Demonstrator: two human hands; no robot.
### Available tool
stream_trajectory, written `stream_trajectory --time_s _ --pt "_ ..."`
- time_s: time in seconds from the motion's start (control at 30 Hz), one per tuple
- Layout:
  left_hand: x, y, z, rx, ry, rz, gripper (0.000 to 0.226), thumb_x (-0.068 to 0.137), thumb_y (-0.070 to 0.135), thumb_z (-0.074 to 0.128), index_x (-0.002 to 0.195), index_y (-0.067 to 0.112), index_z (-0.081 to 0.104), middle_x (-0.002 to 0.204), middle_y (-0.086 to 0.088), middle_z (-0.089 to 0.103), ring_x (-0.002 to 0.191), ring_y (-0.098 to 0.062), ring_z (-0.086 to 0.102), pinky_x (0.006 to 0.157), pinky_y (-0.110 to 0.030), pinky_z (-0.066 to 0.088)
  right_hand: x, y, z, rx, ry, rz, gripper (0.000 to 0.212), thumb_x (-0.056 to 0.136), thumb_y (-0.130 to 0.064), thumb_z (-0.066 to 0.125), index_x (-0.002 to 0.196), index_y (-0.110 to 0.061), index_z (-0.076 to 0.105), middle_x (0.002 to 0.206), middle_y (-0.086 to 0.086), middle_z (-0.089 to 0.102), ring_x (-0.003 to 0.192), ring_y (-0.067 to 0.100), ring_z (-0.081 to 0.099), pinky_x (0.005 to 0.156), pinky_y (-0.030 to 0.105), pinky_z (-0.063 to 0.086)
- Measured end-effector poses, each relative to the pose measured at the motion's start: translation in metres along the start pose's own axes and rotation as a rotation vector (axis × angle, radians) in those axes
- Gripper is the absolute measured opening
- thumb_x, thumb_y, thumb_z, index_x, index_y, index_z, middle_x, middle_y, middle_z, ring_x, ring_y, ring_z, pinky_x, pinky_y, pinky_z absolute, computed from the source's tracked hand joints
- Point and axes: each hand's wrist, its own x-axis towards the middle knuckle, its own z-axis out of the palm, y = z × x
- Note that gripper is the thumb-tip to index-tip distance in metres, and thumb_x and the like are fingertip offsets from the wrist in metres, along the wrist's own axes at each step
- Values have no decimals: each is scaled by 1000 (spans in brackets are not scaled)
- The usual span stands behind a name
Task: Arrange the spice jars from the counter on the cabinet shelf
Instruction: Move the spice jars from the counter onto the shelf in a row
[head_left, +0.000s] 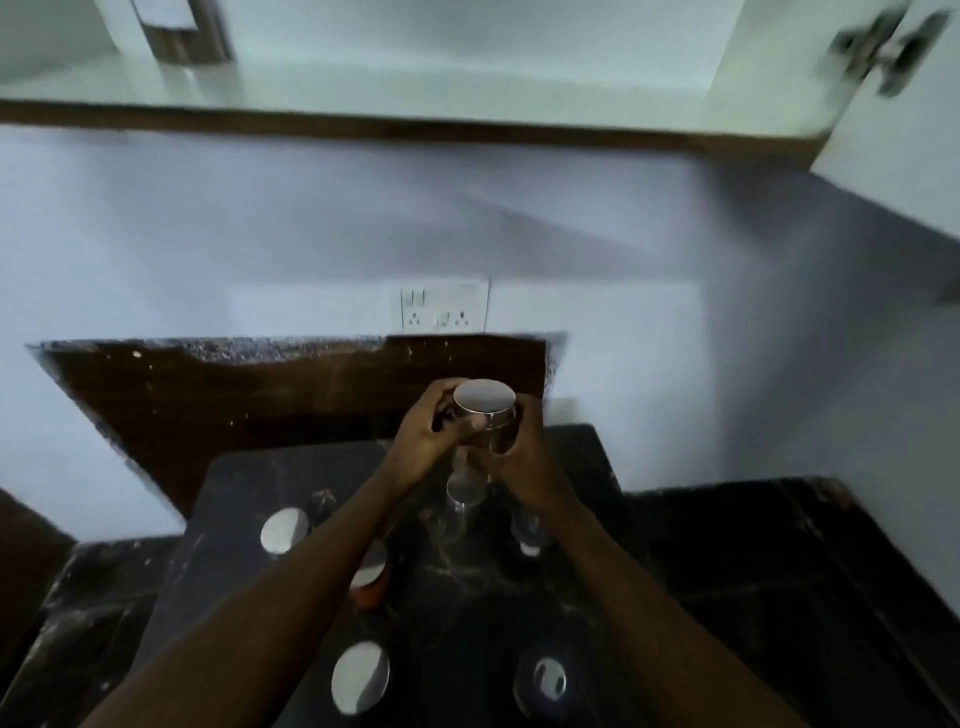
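Centre frame: left hand (434, 426) and right hand (511, 449) both curl round one spice jar (485, 415), held above the dark counter (701, 545). Advice: keep it upright and raise it steadily toward the cabinet shelf (363, 83), upper frame. Jar: shiny metal lid, clear body.

Spice jar (484, 415) — glossy metal lid over clear glass — is gleaming above the polished, veined dark stone counter (467, 571); the backsplash (291, 395) is showing brown wood grain.
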Motion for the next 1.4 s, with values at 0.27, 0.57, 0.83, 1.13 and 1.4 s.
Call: stream_trajectory --time_s 0.27,0.57,0.83,1.13,1.4 --pt "43 150 -60 -173 94 334 41 96 18 60 135 6 55 128 -13 68 120 -21 66 96 -29 56 46 -180 -39 41 153 -488 82 66 -54 88 135 -44 45 134 -19 53 120 -4 57 88 19 58" --pt "85 289 -157 -58 250 556 34 96 33 64 128 21 62 124 -1 72 117 -15 69 88 -22 57 111 -340 -35 141 152 -736 84 70 -52 86 138 -38 39 130 -21 58 115 -6 60 84 10 53" --pt "125 282 -218 142 424 298 47 76 55 79 112 28 68 105 6 76 97 -7 74 78 -26 59 193 -360 10 121 -62 -466 69 77 -28 85 131 -24 43 116 -7 67 105 6 67 88 26 55" --pt "164 261 -306 238 178 34 52 82 -11 60 132 4 59 127 -19 69 122 -32 66 100 -36 57 248 -391 41 231 -380 -216 31 94 1 65 123 -9 62 95 3 70 80 7 68 60 14 56" --pt "205 244 -319 542 541 83 29 78 13 81 106 9 75 102 -1 76 81 -7 67 69 -11 51 312 -396 88 -108 -32 -194 26 94 -12 59 111 3 71 113 19 70 106 30 66 87 31 51"
